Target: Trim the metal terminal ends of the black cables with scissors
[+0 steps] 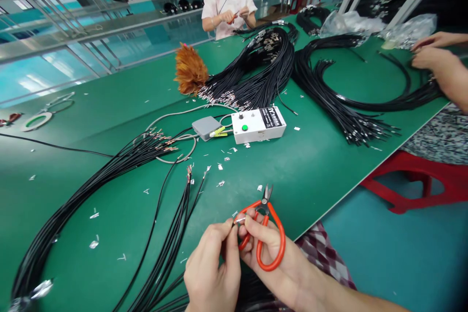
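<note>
My left hand pinches a thin black cable close to its end. The cable's silvery tip lies between the two hands, at the thumb and fingers of my right hand. Orange-handled scissors sit in my right hand, their short blades pointing up and slightly apart. To the left of my hands lies a small group of black cables with bared ends. Farther left runs a larger bundle of black cables with copper ends. Most of the cable in my left hand is hidden.
A white box with a green button stands mid-table, beside a grey pedal-like block. Behind are large cable bundles and a brown feather duster. Foil scraps dot the green table. One person sits across; another's hands work at right, near a red stool.
</note>
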A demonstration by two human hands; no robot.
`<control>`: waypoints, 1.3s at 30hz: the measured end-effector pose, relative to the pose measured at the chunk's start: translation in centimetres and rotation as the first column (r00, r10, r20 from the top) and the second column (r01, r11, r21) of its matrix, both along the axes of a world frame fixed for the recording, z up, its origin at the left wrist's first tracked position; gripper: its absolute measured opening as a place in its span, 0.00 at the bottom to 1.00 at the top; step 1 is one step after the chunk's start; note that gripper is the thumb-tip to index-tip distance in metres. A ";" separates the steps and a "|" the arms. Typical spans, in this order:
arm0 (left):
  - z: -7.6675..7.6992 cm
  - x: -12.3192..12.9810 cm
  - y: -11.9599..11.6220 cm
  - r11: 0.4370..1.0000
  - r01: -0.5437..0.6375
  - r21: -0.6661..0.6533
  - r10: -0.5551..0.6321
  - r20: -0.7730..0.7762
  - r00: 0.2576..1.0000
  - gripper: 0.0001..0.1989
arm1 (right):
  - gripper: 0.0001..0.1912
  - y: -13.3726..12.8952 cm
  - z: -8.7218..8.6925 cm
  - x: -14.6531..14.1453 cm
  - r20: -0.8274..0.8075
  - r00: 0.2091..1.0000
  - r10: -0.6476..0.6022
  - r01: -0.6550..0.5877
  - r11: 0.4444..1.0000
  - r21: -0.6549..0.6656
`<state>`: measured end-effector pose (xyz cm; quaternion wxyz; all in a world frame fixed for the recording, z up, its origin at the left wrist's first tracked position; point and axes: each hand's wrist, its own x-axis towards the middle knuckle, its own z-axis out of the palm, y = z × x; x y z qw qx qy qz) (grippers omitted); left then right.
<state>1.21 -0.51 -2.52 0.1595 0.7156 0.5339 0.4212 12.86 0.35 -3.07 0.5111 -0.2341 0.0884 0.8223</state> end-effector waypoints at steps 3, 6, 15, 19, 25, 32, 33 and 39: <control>0.0 0.0 0.0 0.995 -0.016 -0.093 0.027 0.112 0.993 0.07 | 0.09 -0.1 -0.1 -0.3 0.006 1.000 0.000 0.000 1.000 -0.017; 0.2 0.0 0.0 0.992 -0.018 -0.125 0.040 0.173 0.984 0.06 | 0.10 -0.1 -0.1 -0.4 0.115 0.993 -0.028 0.023 0.999 0.048; 2.4 -0.4 0.3 0.780 0.151 -0.608 0.221 0.493 0.841 0.09 | 0.14 1.8 0.2 1.1 0.555 0.817 -0.159 -0.079 0.921 0.381; 2.6 -1.1 0.6 0.661 0.280 -0.697 0.256 0.559 0.789 0.13 | 0.14 2.4 0.4 1.7 0.635 0.750 -0.187 -0.193 0.856 0.480; 2.4 -1.4 0.9 0.571 0.358 -0.738 0.306 0.597 0.742 0.15 | 0.13 2.8 0.1 1.9 0.710 0.666 -0.229 -0.276 0.809 0.520; 2.5 -1.2 0.8 0.671 0.218 -0.709 0.314 0.537 0.783 0.13 | 0.13 2.5 1.4 5.8 0.977 0.196 -0.084 -0.687 0.699 0.198; 2.5 -1.1 0.9 0.681 0.203 -0.704 0.310 0.528 0.791 0.13 | 0.16 2.3 1.6 6.4 0.993 0.040 -0.110 -0.745 0.659 0.103; 2.7 -0.3 0.9 0.771 0.132 -0.623 0.241 0.478 0.845 0.08 | 0.27 1.7 2.6 6.9 0.976 -0.215 -0.043 -0.890 0.421 -0.178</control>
